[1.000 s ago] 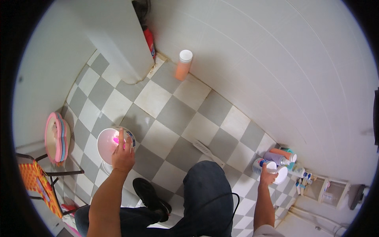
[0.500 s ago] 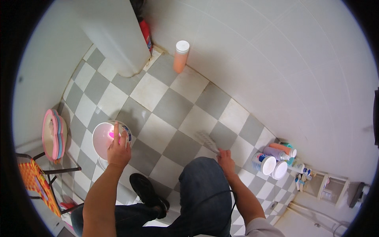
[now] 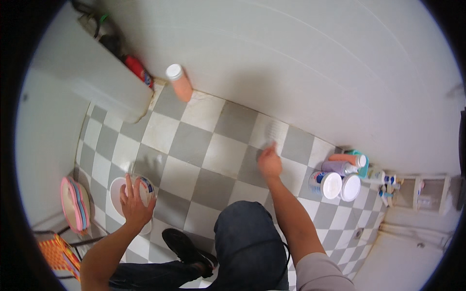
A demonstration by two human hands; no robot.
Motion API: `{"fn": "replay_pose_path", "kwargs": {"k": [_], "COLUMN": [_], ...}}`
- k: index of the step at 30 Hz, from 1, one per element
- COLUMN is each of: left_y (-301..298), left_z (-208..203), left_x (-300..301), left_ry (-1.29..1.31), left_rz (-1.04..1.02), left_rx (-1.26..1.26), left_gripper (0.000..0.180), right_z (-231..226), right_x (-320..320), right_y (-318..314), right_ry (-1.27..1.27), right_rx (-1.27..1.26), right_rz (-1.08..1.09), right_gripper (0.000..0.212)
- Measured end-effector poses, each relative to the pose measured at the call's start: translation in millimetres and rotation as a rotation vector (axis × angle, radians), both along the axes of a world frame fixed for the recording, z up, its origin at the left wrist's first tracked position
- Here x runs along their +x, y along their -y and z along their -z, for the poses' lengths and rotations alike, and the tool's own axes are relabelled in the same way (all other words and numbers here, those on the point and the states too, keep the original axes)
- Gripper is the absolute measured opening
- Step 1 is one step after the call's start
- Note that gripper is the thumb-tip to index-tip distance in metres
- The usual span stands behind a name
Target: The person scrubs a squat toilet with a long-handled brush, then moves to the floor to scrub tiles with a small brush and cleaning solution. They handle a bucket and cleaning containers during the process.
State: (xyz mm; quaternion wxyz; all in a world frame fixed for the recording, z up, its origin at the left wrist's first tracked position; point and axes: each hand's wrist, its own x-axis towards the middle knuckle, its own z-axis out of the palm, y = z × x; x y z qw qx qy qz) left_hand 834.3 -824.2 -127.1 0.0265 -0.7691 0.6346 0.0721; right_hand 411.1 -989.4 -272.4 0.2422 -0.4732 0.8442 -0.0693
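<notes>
Gripped white brush [image 3: 273,132] in right hand [image 3: 269,164], fingers clenched on its handle, bristles away from knee [image 3: 242,223]; left hand [image 3: 134,200] clasped tub [image 3: 127,194], farther off.

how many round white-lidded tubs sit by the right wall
2: one tub beside the bottles, a second tub touching its right side. More may hide behind the bottles.
</notes>
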Motion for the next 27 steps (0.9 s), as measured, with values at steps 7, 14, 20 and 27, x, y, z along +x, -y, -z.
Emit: {"fn": "replay_pose_path", "kwargs": {"k": [7, 14, 20, 27], "left_y": [196, 368, 384, 273], "left_z": [6, 23, 13, -7], "left_x": [-62, -95, -69, -13], "left_ry": [-0.288, -0.551, -0.412, -0.492], "left_rz": [0.257, -0.186, -0.238, -0.177], "left_rx": [-0.453, -0.34, -0.292, -0.328], "left_gripper": [0.099, 0.111, 0.069, 0.061], "right_z": [-10, 2, -30, -13], "right_x": [-81, -28, 17, 65], "right_y": [-38, -23, 52, 62], "right_ry": [-0.054, -0.218, -0.075, -0.089], "right_rx": [-0.112, -0.093, -0.023, -0.074], "right_rz": [-0.078, -0.265, -0.407, -0.488], "right_gripper": [0.05, 0.052, 0.051, 0.047]}}
